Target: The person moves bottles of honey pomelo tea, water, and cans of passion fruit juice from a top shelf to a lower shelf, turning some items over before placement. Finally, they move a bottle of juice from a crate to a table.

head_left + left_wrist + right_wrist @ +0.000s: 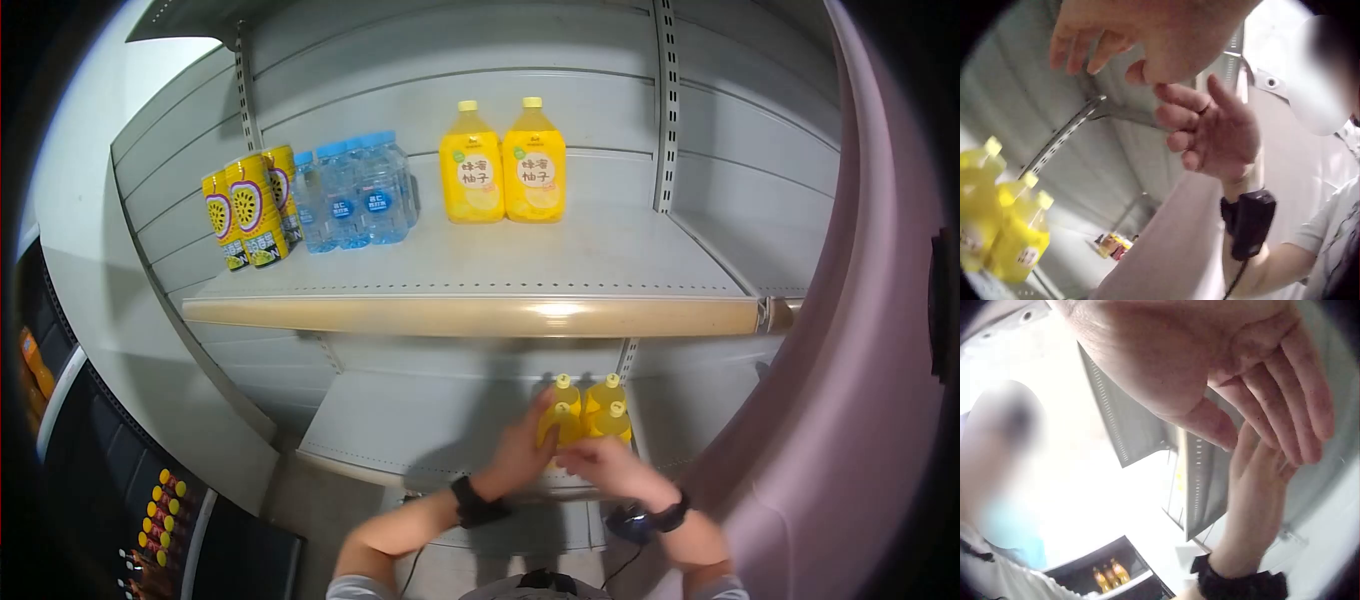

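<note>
Several yellow bottles stand grouped at the right of the lower shelf, also in the left wrist view at the left edge. My left hand, fingers extended, is just in front and left of them, holding nothing visible. Close beside it is my right hand, in front of the bottles. In the left wrist view the right hand shows an empty palm with relaxed fingers. The right wrist view has the right hand large at the top, with the left hand behind its fingertips.
On the upper shelf stand two large yellow bottles, blue-capped water bottles and yellow cans. Its front edge juts above the lower shelf. A pink surface rises at the right; more bottles stand lower left.
</note>
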Available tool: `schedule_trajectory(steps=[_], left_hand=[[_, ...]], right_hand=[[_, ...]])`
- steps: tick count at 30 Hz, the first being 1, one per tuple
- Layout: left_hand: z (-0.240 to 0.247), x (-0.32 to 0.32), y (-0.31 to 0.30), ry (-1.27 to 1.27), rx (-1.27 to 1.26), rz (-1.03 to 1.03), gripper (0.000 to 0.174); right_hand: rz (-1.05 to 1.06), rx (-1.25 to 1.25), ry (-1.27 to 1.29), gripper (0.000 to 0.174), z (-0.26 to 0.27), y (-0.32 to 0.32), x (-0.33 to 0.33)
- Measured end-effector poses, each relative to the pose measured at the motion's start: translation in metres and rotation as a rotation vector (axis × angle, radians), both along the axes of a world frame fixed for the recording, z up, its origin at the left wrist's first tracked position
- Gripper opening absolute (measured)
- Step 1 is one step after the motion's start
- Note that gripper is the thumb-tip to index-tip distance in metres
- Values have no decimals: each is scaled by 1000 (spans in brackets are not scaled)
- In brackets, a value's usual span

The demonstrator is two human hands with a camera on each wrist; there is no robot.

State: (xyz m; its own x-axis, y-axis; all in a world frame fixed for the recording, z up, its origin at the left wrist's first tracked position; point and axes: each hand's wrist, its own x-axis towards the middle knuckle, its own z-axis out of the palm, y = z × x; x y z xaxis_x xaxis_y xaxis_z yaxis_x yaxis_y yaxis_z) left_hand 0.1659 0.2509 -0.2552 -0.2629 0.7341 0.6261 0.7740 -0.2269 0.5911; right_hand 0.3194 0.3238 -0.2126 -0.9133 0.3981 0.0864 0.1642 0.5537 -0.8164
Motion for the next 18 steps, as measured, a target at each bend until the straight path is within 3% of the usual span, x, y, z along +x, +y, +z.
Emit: schedule_trajectory(steps=[2, 3, 5, 6, 7, 8, 9, 10, 14, 18], left_hand=[[68, -4, -25, 128, 75, -60, 44], [98, -10, -32, 191, 138, -116, 38], [161, -24, -34, 436, 346, -218, 28], [193, -18, -41, 145, 132, -197, 26], [221, -13, -45, -145, -87, -172, 25], [244, -20, -37, -143, 59, -252, 26], [267, -29, -27, -142, 207, -330, 28], [288, -34, -21, -158, 199, -334, 29], [333, -69, 9, -107, 120, -186, 34], [340, -97, 22, -103, 116, -76, 36]], right_hand=[[-70, 95, 152, 26, 68, -21, 12], [-112, 183, 108, 26, 90, -21, 15], [-63, 331, 177, 18, 137, -22, 11], [30, 296, 282, 20, 155, -18, 3], [63, 59, 215, 21, 176, -17, -4], [72, -142, 207, 23, 199, -16, -14], [28, -21, 198, 24, 224, -16, -22], [-7, 106, 233, 26, 245, -11, -34], [-307, 259, 421, 28, 289, 19, -75], [-467, 460, 270, 33, 303, 53, -97]])
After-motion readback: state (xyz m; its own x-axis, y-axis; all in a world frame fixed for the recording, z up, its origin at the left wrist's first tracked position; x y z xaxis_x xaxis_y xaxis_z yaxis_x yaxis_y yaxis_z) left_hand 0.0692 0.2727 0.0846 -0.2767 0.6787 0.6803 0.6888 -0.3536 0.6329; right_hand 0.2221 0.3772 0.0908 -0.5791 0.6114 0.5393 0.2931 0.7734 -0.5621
